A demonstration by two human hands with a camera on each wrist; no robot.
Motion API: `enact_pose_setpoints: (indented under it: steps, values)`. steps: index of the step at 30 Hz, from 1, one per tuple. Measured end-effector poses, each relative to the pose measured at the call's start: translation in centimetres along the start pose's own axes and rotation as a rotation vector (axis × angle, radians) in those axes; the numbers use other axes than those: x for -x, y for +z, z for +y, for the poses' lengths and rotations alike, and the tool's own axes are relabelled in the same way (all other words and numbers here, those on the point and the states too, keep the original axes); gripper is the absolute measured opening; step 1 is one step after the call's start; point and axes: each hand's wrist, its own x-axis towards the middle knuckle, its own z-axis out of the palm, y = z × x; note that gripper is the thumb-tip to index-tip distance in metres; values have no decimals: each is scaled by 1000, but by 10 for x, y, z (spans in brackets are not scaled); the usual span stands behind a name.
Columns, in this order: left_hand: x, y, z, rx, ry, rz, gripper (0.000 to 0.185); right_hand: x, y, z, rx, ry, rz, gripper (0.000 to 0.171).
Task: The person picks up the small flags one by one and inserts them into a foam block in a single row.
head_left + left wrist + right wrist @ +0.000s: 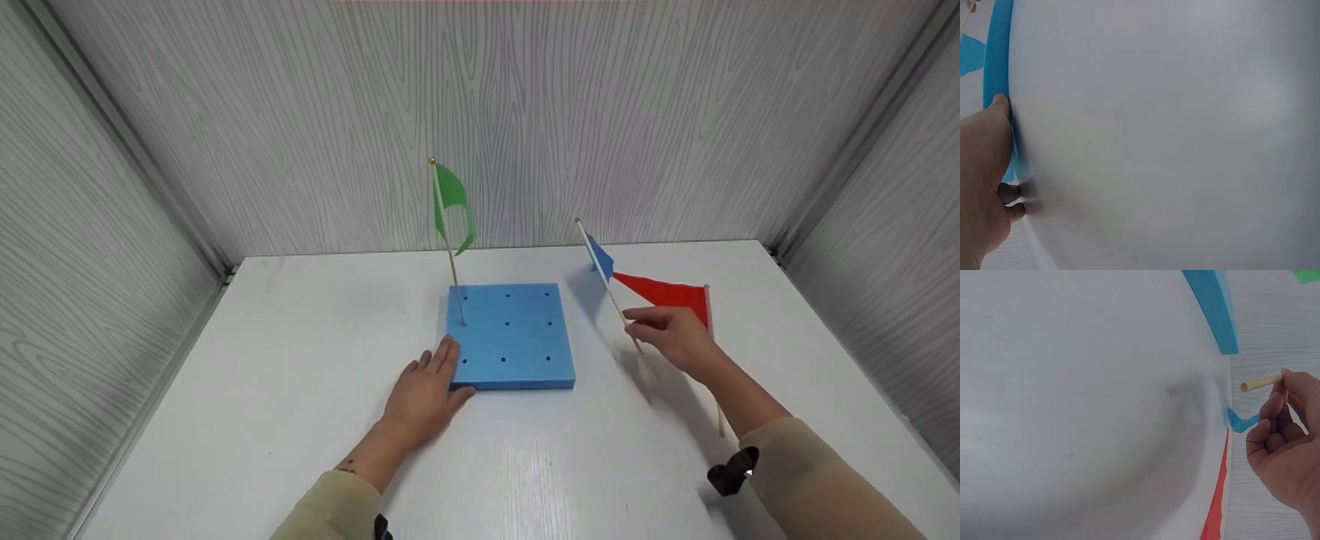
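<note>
A square blue board (526, 341) with several small holes lies on the white table. My left hand (421, 397) rests at its near left corner, fingers extended over the left edge and thumb along the front side. A green flag (451, 189) stands in a hole in the board's left column, leaning slightly left. To the right of the board, my right hand (675, 339) pinches the thin wooden stick of a blue flag (602, 262) between thumb and fingers. The stick is tilted, its cloth at the upper end; its bare lower end (1258, 384) shows in the right wrist view.
A red flag (679, 297) lies on the white table (300, 337) at the right, partly behind my right hand and forearm. Grey wood-grain panels (337, 127) enclose the table at the back and both sides.
</note>
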Motion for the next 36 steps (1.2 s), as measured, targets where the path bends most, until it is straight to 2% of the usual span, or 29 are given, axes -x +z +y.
enact_pose_setpoints:
  steps: [14, 21, 30, 36]
  values:
    - [-2, 0, 0, 10, -5, 2, 83, -13, 17, -39, -133, -64, 14, 30]
    - [-3, 0, 1, -4, 9, 12, 82, -23, 30, -62, -200, -138, 24, 21]
    - [-3, -3, 5, -18, 3, 9, 82, -31, 41, -90, -228, -182, 29, 21]
    - [-4, -6, 6, -29, -8, 0, 82, -38, 51, -105, -302, -194, 44, 19]
